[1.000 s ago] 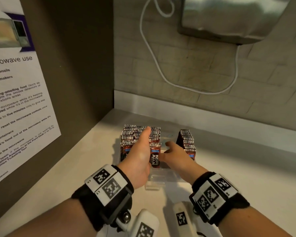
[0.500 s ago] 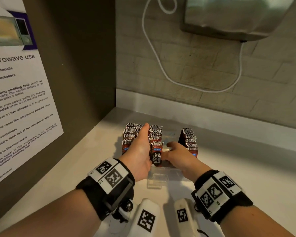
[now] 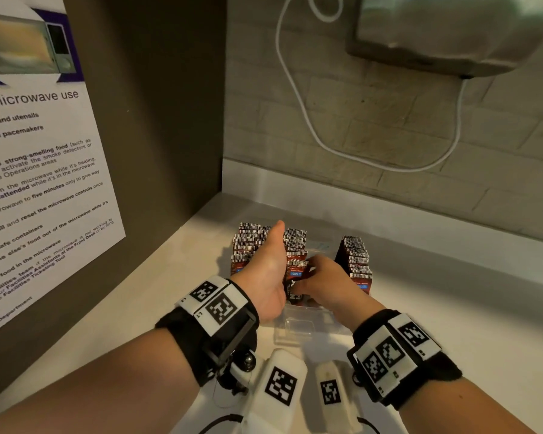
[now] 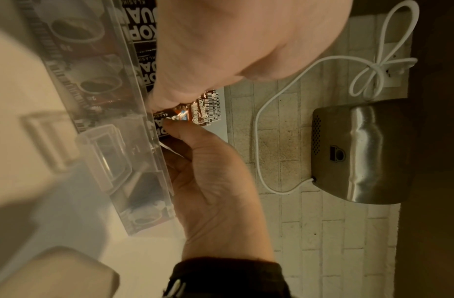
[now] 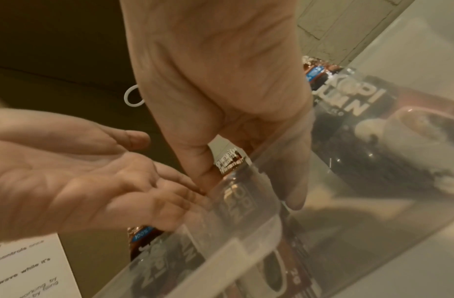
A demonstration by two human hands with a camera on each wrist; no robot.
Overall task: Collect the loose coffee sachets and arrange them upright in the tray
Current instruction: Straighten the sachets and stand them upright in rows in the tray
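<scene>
My left hand (image 3: 265, 270) lies flat w/ straight fingers against the sachets (image 3: 290, 245) standing upright in the clear tray (image 3: 298, 328) on the counter (image 3: 452, 308). Right hand (image 3: 326, 280) pinches one sachet (image 3: 295, 270) btwn the rows, inside the tray.

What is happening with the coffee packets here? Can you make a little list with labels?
place: white counter in a corner, under a metal dryer on the wall
tray: clear plastic tray, partly filled
sachets: red-brown coffee sachets standing upright in rows
left hand: left hand flat against the left rows, fingers straight
right hand: right hand pressed against the front sachet; grip unclear
sign: microwave notice on the left wall
</scene>
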